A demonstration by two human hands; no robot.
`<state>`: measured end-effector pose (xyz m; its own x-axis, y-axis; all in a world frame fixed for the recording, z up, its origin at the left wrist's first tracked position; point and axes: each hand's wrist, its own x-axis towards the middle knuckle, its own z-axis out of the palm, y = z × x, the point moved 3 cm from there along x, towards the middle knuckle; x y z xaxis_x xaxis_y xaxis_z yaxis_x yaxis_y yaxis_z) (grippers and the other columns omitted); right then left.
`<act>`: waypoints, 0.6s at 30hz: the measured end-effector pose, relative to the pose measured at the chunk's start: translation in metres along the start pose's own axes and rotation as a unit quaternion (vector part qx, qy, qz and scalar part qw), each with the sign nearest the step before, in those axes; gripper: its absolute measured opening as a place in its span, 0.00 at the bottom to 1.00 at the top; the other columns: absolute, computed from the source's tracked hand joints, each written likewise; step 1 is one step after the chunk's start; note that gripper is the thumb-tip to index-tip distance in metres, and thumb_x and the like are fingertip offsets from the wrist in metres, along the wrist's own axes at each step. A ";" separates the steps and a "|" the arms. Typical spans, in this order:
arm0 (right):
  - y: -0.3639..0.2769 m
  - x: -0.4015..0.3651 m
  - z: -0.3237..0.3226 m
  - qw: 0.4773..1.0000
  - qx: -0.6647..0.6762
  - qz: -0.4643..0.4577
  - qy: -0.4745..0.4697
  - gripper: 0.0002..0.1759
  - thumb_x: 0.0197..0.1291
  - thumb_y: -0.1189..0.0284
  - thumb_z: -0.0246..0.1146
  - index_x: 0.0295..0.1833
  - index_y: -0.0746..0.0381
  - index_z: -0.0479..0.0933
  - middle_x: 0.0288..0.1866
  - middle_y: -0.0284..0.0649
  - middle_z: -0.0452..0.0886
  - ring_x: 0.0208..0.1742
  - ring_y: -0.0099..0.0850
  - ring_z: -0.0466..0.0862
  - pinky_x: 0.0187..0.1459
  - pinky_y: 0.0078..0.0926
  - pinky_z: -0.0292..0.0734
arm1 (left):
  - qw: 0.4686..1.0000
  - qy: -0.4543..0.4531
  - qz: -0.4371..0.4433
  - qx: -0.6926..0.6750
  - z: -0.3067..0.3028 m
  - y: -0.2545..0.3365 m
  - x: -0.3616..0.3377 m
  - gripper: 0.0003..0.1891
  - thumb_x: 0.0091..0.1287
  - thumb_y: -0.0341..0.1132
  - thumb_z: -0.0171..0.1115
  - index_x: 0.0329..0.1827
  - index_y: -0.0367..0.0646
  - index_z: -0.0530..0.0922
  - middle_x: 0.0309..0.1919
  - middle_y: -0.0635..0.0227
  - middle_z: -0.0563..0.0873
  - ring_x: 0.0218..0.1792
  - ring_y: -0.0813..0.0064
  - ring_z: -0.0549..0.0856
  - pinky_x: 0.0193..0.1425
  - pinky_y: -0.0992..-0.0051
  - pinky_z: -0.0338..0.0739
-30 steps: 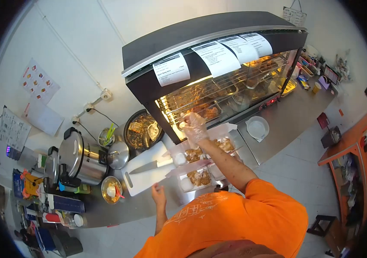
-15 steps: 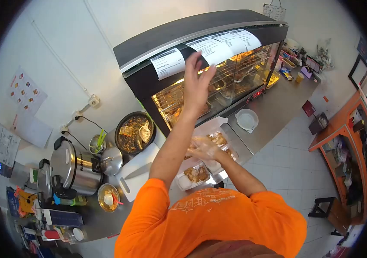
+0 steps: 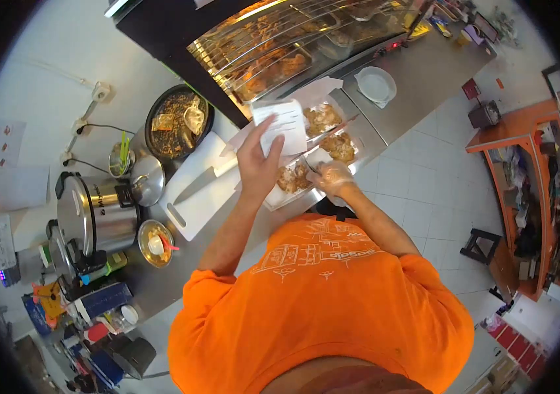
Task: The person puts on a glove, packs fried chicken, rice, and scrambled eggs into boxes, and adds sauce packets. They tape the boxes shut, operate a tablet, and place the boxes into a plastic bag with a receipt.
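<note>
My left hand [image 3: 258, 161] grips a printed paper slip [image 3: 285, 128] over the open takeaway boxes. My right hand [image 3: 334, 177], in what looks like a clear plastic glove, is closed around a thin dark utensil [image 3: 311, 165] whose kind I cannot make out. It is close to a mound of white rice [image 3: 319, 157]. Browned food fills the near box [image 3: 291, 178], and similar pieces [image 3: 339, 147] lie just beyond it. Another portion [image 3: 322, 119] sits farther back, below a raised white lid [image 3: 323, 88].
A lit glass food warmer [image 3: 273, 52] stands behind the boxes. Left of them are a knife [image 3: 196, 186] on a white cutting board [image 3: 191, 223], a black pan [image 3: 176, 121] and a metal pressure cooker [image 3: 96, 213]. White round lids or bowls [image 3: 376, 85] rest on the counter's right.
My left hand has come down from the papers on the warmer and now holds a slip. My right hand has closed on a thin utensil by the rice. The view has tilted downward.
</note>
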<state>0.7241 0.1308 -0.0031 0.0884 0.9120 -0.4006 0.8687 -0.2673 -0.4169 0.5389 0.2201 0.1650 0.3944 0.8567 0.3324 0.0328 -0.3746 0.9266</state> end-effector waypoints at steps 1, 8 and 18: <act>-0.014 0.008 0.007 0.999 -0.019 0.029 0.002 0.19 0.62 0.57 0.58 0.46 0.60 0.85 0.47 0.51 0.87 0.50 0.47 0.86 0.53 0.42 0.80 | 0.998 0.021 -0.033 -0.047 -0.007 0.003 -0.013 0.35 0.63 0.15 0.63 0.75 0.33 0.63 0.69 0.54 0.73 0.66 0.67 0.76 0.70 0.67 0.71; -0.015 0.063 0.048 0.987 -0.132 0.034 -0.085 0.20 0.69 0.68 0.48 0.52 0.62 0.84 0.55 0.52 0.85 0.57 0.46 0.85 0.56 0.42 0.80 | 0.973 0.140 -0.095 -0.157 -0.024 0.012 -0.049 0.42 0.62 0.12 0.62 0.80 0.36 0.55 0.69 0.52 0.73 0.67 0.63 0.76 0.70 0.67 0.75; 0.046 0.026 0.002 0.993 -0.088 0.047 -0.069 0.22 0.70 0.67 0.46 0.59 0.68 0.76 0.58 0.53 0.83 0.61 0.49 0.81 0.62 0.44 0.77 | 0.967 0.185 -0.108 -0.141 0.026 0.013 -0.034 0.41 0.60 0.12 0.62 0.79 0.36 0.57 0.67 0.52 0.73 0.67 0.61 0.77 0.69 0.65 0.76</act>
<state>0.7653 0.1418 -0.0343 0.1161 0.8310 -0.5440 0.9324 -0.2800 -0.2287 0.5493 0.1765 0.1615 0.0498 0.9917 0.1183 -0.1941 -0.1066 0.9752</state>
